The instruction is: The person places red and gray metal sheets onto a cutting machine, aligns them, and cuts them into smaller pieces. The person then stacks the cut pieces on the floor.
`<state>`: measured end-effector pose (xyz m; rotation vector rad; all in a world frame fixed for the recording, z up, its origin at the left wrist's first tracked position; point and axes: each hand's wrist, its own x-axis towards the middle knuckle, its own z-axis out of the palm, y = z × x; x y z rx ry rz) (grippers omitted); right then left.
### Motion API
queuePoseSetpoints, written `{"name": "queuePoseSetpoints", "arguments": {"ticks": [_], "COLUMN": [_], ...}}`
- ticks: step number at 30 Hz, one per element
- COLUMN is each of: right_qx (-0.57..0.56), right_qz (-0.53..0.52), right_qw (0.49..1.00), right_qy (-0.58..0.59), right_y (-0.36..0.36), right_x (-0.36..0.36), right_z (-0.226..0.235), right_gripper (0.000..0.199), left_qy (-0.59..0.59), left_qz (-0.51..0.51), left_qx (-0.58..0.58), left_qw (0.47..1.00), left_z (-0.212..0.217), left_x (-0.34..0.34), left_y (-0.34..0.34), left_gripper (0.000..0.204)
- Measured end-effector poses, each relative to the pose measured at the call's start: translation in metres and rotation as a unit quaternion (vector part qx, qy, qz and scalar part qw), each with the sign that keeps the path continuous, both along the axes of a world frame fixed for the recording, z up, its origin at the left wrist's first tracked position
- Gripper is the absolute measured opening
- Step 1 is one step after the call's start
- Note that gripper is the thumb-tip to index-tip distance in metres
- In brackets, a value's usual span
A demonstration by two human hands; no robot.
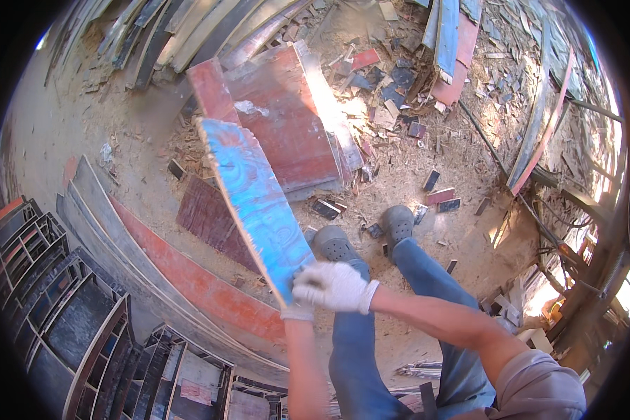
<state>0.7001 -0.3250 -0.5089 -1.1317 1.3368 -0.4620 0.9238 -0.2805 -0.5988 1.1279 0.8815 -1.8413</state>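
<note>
A long blue board [255,199] with a splintered far edge reaches away from me at a slant, its near end at my hands. My right hand [336,285], in a white work glove, is closed at the board's near right corner, fingers curled over its edge. Just below it, my left hand [298,310], gloved too, grips the near end from beneath. Most of its fingers are hidden behind the board and the right glove.
Reddish panels [280,112] lie on the dusty ground ahead. Curved boards [196,273] and stacked framed panels [77,322] stand at the left. Small offcuts [441,196] are scattered near my grey clogs [334,245]. Poles [574,189] lean at the right.
</note>
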Motion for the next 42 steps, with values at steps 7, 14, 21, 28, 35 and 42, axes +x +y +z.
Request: {"name": "queuePoseSetpoints", "arguments": {"ticks": [7, 14, 21, 28, 35, 42], "right_qx": [0.129, 0.277, 0.239, 0.238, 0.006, 0.047], "right_qz": [-0.209, -0.213, -0.273, -0.41, -0.297, -0.323], "right_qw": [0.903, 0.916, 0.884, 0.879, 0.94, 0.916], "right_qy": [0.352, 0.198, 0.294, -0.05, 0.169, 0.233], "right_y": [-0.076, -0.128, -0.14, -0.148, -0.136, -0.009], "right_x": [-0.066, -0.025, 0.0, 0.003, 0.003, -0.077], "right_z": [-0.205, -0.234, -0.243, -0.251, -0.146, 0.066], "right_gripper": [0.089, 0.085, 0.092, 0.068, 0.034, 0.039], "left_qy": [-0.065, -0.358, -0.364, -0.47, -0.371, -0.366], "left_qz": [0.159, 0.037, 0.003, -0.053, -0.049, -0.005], "left_qx": [0.093, 0.035, 0.024, 0.007, 0.053, 0.033], "left_qw": [0.981, 0.932, 0.931, 0.881, 0.926, 0.93], "left_z": [0.065, 0.134, 0.155, 0.166, 0.216, 0.289], "left_x": [0.051, 0.03, 0.037, 0.016, 0.001, 0.035], "left_y": [0.027, 0.071, 0.106, 0.116, 0.105, 0.126], "left_gripper": [0.04, 0.044, 0.062, 0.061, 0.061, 0.037]}}
